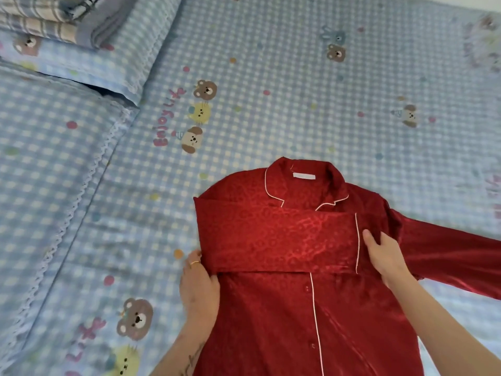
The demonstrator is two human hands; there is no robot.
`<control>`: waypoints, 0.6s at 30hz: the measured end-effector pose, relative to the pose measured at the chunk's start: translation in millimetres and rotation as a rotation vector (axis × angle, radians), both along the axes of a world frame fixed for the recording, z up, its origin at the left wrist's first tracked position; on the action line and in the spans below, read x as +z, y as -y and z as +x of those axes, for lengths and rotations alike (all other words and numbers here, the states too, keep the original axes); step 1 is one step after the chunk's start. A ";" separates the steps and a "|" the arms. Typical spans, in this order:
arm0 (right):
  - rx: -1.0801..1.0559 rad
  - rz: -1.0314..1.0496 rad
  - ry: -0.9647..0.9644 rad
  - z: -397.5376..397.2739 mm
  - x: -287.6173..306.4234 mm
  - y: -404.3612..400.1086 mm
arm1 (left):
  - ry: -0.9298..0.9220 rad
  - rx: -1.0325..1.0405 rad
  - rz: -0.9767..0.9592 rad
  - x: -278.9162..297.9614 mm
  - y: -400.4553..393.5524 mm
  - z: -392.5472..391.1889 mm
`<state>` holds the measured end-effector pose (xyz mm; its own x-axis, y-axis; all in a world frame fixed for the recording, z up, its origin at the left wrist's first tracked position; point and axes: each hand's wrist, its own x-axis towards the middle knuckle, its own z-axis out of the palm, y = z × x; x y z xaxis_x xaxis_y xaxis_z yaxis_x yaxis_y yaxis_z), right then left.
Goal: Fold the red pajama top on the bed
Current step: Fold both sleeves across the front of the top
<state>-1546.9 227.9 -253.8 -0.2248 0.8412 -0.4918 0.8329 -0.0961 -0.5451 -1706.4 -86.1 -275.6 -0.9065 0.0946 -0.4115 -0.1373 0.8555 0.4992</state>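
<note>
The red pajama top (273, 316) lies face up on the bed (298, 85), collar away from me, white piping along collar and placket. Its left sleeve (276, 240) is folded straight across the chest, cuff ending near the right side. The other sleeve (455, 256) stretches out to the right. My left hand (199, 289) rests at the top's left edge, fingers at the corner of the folded sleeve; whether it pinches the cloth is unclear. My right hand (385, 256) lies flat with fingers apart on the fabric just past the cuff.
The bed has a blue checked sheet with cartoon bears. Two matching pillows (57, 147) lie at the left. Folded striped blankets (54, 17) sit in the far left corner. Bare sheet stretches beyond the collar.
</note>
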 end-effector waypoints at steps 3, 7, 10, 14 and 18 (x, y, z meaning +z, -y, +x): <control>0.006 0.130 0.020 11.1 1.1 -17.5 | -0.048 0.081 -0.011 -4.5 11.1 -2.2; 0.118 0.050 0.133 23.0 -18.9 -27.5 | -0.047 -0.082 -0.137 -15.4 31.7 -2.1; 0.153 0.099 0.164 30.0 -37.6 -26.4 | -0.026 -0.105 -0.134 -21.3 45.2 -4.5; -0.037 0.257 0.022 34.2 -33.7 -11.5 | 0.012 0.053 -0.019 -17.4 57.5 14.3; -0.195 0.318 0.051 110.0 -21.4 45.4 | 0.157 0.213 -0.005 -15.3 91.3 71.7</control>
<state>-1436.9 182.5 -275.2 -0.0270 0.9783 -0.2052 0.8422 -0.0883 -0.5318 -1634.7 -177.5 -290.8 -0.8308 -0.0937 -0.5486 -0.3900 0.8012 0.4539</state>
